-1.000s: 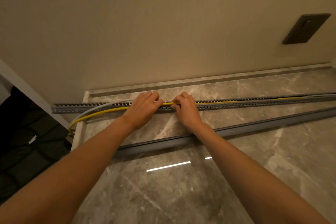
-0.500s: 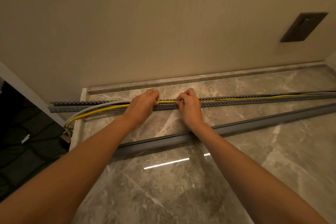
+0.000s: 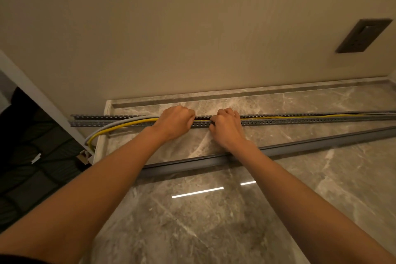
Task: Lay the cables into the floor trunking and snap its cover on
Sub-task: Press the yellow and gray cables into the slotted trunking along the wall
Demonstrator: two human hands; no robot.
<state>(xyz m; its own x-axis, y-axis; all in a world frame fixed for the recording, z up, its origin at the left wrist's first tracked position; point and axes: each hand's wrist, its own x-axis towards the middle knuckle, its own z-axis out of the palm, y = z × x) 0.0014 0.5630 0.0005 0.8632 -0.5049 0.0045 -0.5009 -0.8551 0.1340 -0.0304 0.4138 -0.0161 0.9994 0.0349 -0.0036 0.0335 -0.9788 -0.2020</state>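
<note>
A grey slotted floor trunking (image 3: 300, 121) runs left to right along the marble floor near the wall. A yellow cable (image 3: 120, 126) and a grey cable (image 3: 111, 123) enter it from the left and lie inside it towards the right. My left hand (image 3: 174, 121) and my right hand (image 3: 227, 126) rest side by side on the trunking's middle, fingers curled over the cables there. What the fingertips grip is hidden. The long grey cover (image 3: 310, 143) lies loose on the floor in front, passing under my right wrist.
A beige wall rises behind the trunking, with a dark socket plate (image 3: 363, 35) at the right. The marble floor (image 3: 192, 221) ends at a step on the left, beside a dark patterned mat (image 3: 32, 167) and a white door frame (image 3: 42, 100).
Both hands have stayed on the trunking's middle, with the fingers curling tighter over the cables. The view has shifted slightly.
</note>
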